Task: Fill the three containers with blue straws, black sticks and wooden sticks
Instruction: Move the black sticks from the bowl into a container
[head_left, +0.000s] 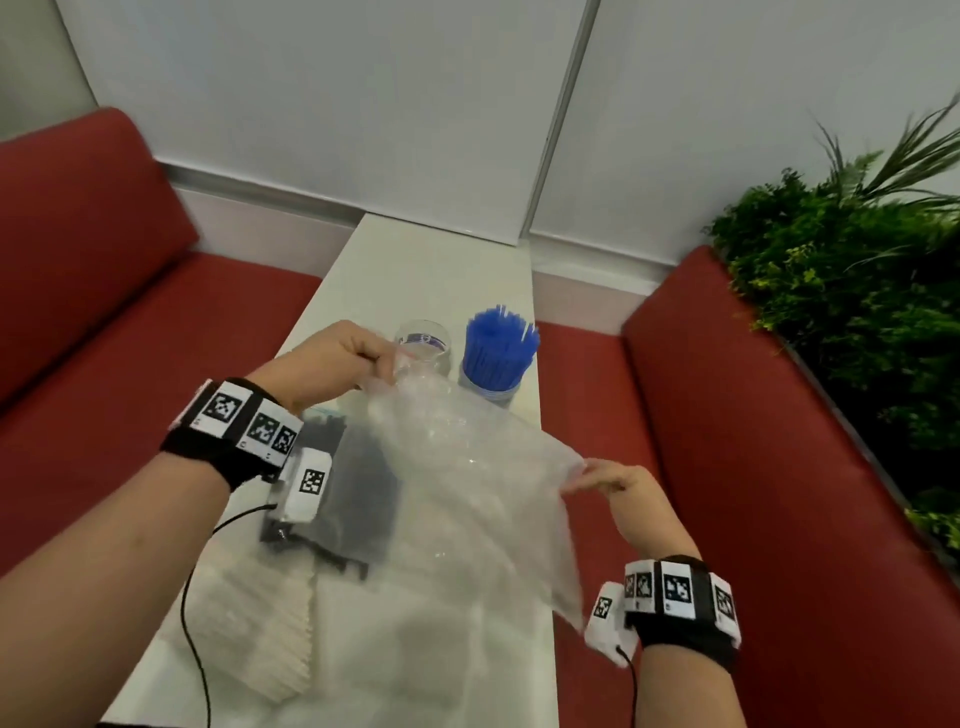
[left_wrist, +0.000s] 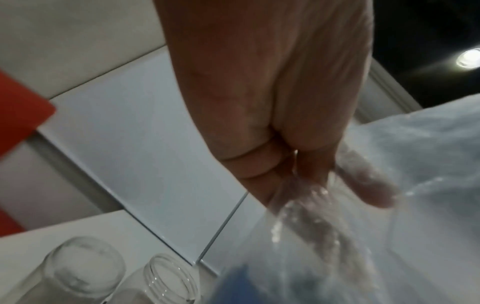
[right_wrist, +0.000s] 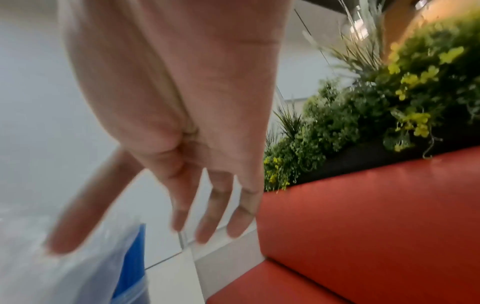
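Both hands held a clear empty plastic bag (head_left: 467, 483) above the white table (head_left: 426, 260): left hand (head_left: 332, 358) gripped its far corner, right hand (head_left: 618, 483) pinched its near edge. Blue straws (head_left: 498, 348) stood packed in one clear container (head_left: 491, 392); bagged black sticks (head_left: 358, 499) lay under the left wrist.

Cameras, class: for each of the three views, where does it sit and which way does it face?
Head: on the head, looking down at the table; both forearms show.
Left wrist: along the left hand pinching the clear bag, empty containers below.
Right wrist: along the right hand toward the red seat.
Shared: all show the bag and blue straws.
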